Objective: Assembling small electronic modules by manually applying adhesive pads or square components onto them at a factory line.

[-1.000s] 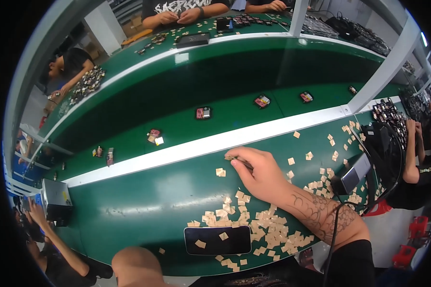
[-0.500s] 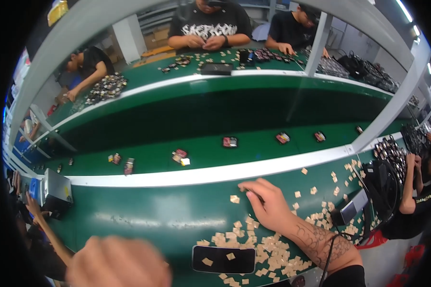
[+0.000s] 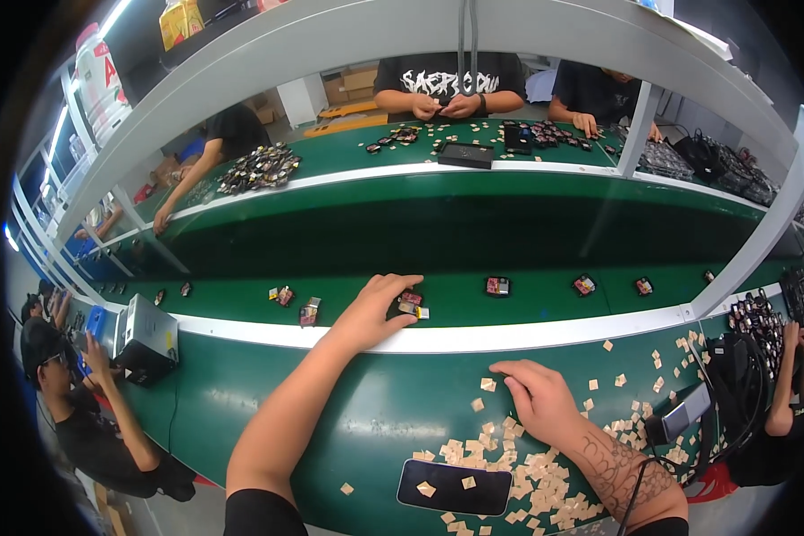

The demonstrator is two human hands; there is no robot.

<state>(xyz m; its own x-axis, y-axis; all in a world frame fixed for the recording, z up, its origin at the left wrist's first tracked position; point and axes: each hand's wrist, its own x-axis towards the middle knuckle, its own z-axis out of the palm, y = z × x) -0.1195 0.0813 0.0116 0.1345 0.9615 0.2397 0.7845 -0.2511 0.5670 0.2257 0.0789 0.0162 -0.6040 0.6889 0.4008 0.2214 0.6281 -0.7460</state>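
My left hand (image 3: pixel 372 313) reaches over the white rail to the green belt. Its fingers are spread around a small dark electronic module (image 3: pixel 411 304) with red and yellow parts; whether they touch it I cannot tell. Above the near green tabletop is my right hand (image 3: pixel 538 402), index finger stretched out and thumb apart, nothing visible between them. Beside its fingertips lies a small tan square (image 3: pixel 488 384). More such squares (image 3: pixel 545 478) are heaped under and around the right wrist. A dark phone (image 3: pixel 454 488) lies next to the heap with tan squares on its screen.
Similar modules (image 3: pixel 498 286) are spaced along the belt. A grey metal box (image 3: pixel 147 335) stands at the left; a grey device (image 3: pixel 679 415) and black cables (image 3: pixel 737 384) are at the right. Frame posts (image 3: pixel 759 214) rise beyond. Co-workers sit across and on both sides.
My left hand has gone from a blur at the lower left to the module on the belt. The small piece at my right fingertips no longer shows there. The view has shifted.
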